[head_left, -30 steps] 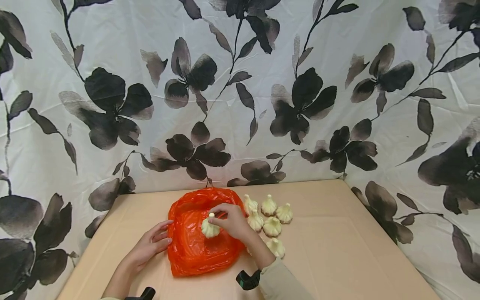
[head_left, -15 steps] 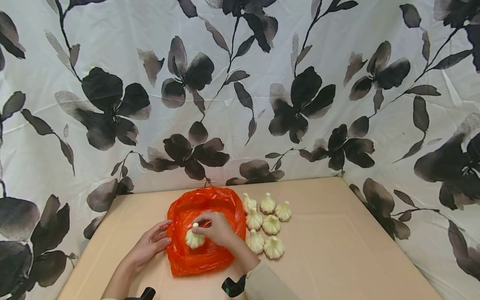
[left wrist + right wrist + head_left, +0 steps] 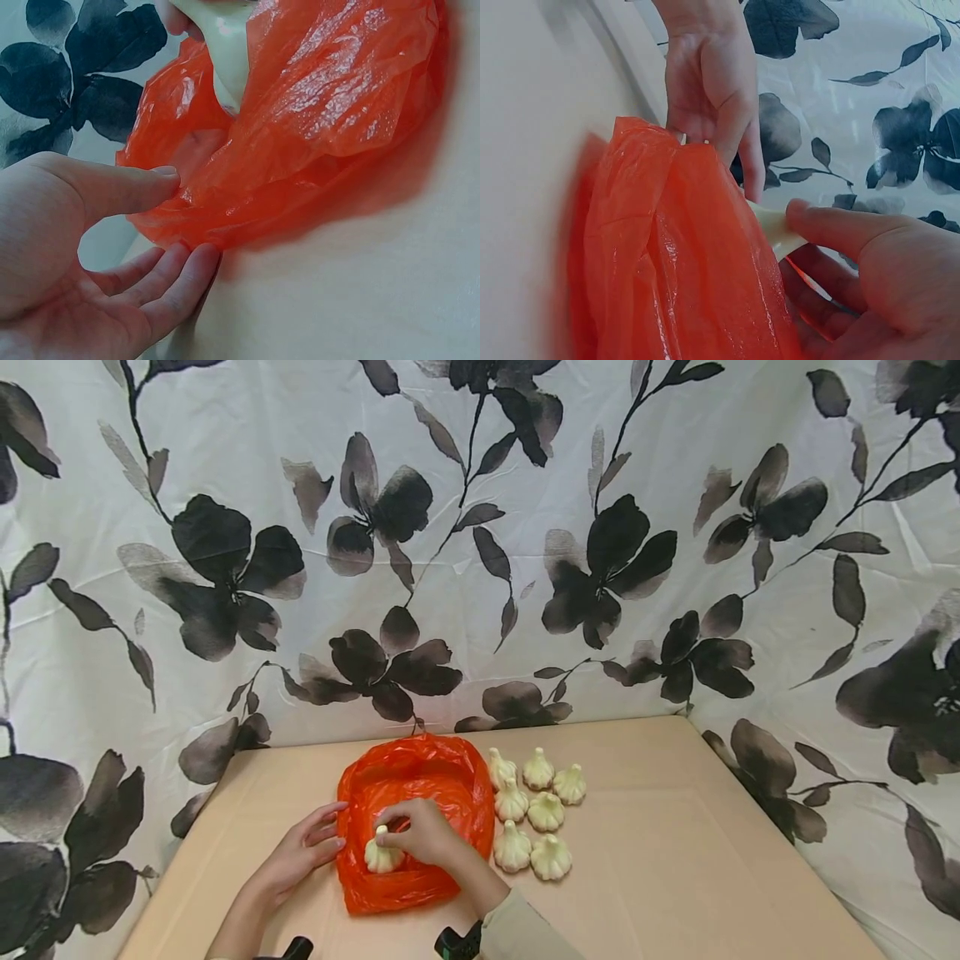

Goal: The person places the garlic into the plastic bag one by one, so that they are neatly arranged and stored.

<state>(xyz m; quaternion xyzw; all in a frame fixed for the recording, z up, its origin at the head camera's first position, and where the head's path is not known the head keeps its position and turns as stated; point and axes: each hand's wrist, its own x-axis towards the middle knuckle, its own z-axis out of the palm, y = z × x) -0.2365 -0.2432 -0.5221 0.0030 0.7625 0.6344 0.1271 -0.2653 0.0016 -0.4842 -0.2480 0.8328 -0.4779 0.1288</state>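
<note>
In the head view, my right hand (image 3: 420, 835) pinches a pale garlic bulb (image 3: 382, 857) by its stem. The bulb is inside the mouth of a red plastic bag (image 3: 401, 897) that stands with its rim spread. The right wrist view shows the stem (image 3: 776, 229) between thumb and fingers, while the bag wall hides the rest of the bulb. My left hand (image 3: 303, 843) rests against the bag's left side. Its thumb touches near the rim and its fingertips the lower side, with the fingers relaxed, in the left wrist view.
Several more garlic bulbs (image 3: 545, 811) sit in a group on the tan tabletop (image 3: 675, 852), just right of the bag. Behind the table hangs a white cloth (image 3: 495, 602) printed with dark flowers.
My right hand has moved left and toward me with the garlic bulb, going lower into the bag. The left hand stays against the bag's side.
</note>
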